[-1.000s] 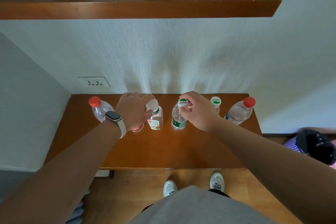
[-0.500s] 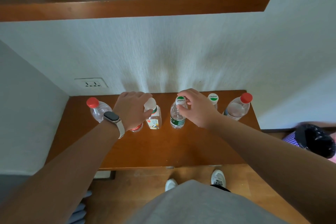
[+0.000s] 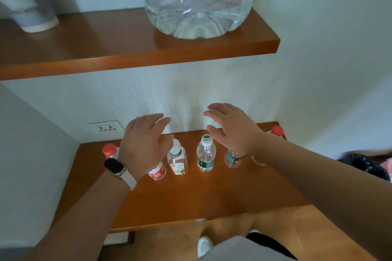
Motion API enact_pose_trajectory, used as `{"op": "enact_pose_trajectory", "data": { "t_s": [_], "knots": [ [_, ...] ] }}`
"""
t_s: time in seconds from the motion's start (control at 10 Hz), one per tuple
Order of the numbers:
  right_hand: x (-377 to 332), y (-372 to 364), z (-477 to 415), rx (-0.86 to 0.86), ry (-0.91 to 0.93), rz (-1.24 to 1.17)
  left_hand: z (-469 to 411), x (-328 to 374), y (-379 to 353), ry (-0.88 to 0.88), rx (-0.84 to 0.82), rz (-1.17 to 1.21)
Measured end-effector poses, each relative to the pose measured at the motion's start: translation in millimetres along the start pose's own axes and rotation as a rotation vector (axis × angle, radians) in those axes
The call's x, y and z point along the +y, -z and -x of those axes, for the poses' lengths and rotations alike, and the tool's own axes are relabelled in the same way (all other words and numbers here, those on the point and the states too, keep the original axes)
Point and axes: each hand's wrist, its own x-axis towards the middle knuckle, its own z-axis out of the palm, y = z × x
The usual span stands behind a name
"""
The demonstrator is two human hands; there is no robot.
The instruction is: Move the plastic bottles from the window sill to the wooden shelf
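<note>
Several small plastic bottles stand in a row on the lower wooden shelf [image 3: 191, 201]. A white-capped bottle [image 3: 177, 160] and a green-labelled bottle [image 3: 205, 154] stand in the middle, free of my hands. My left hand [image 3: 144, 144], with a watch on the wrist, hovers open above a red-labelled bottle [image 3: 158, 171]. My right hand [image 3: 231, 127] hovers open above a teal-labelled bottle [image 3: 233, 158]. Red-capped bottles stand at the far left [image 3: 109, 150] and far right [image 3: 276, 131], both partly hidden by my arms.
An upper wooden shelf [image 3: 127, 57] carries a large clear water jug [image 3: 197, 4] and a marbled vase [image 3: 27, 0]. A wall socket [image 3: 106, 127] sits left of the bottles. A dark bin [image 3: 364, 165] stands at the right; my shoes show below.
Both hands have let go of the bottle caps and lifted up with fingers spread. The view has tilted upward, showing more of the upper shelf and jug.
</note>
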Motion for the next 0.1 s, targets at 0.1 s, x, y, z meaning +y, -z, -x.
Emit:
{"op": "enact_pose_trajectory", "data": {
  "t_s": [0.1],
  "knots": [
    [-0.1, 14.0, 2.0, 0.008, 0.041, 0.079, 3.9, 4.0, 4.9, 0.012, 0.032, -0.014]
  ]
}}
